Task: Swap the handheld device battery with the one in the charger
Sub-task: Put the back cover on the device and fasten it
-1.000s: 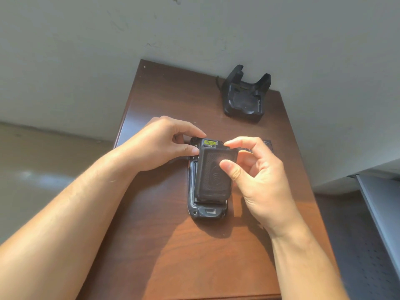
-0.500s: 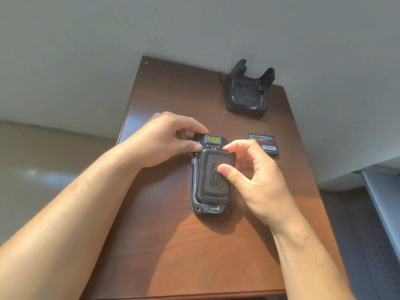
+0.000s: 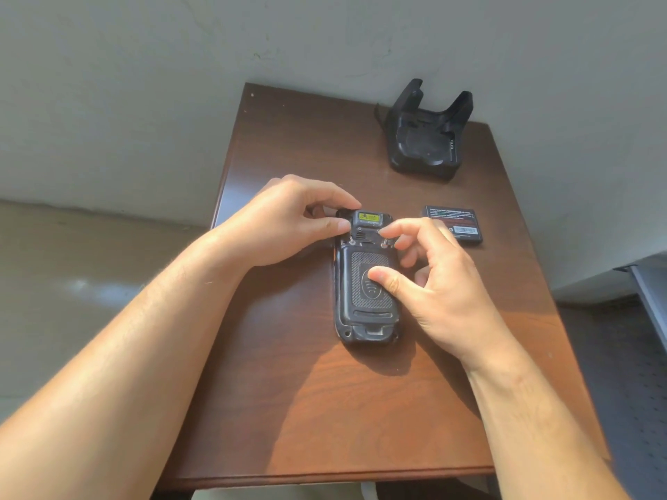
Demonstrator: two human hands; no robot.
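A black handheld device (image 3: 366, 319) lies face down in the middle of the brown table (image 3: 325, 409), its textured back cover seated flat. My left hand (image 3: 285, 225) pinches the device's top left corner beside a yellow label. My right hand (image 3: 433, 286) rests its thumb on the cover's middle while the index fingertip touches the latch at the top right. A loose black battery (image 3: 453, 225) with a printed label lies flat on the table to the right of the device. The black charger cradle (image 3: 427, 138) stands at the far right corner, its slot bare.
The small table stands against a grey wall (image 3: 216, 66). A concrete floor (image 3: 72, 283) lies to the left, and a grey shelf edge (image 3: 649, 301) shows at the right. The table's near half holds nothing but my forearms.
The back cover, tilted up in my right hand a second ago, now lies flat on the device. My right index finger has moved up to the top right latch.
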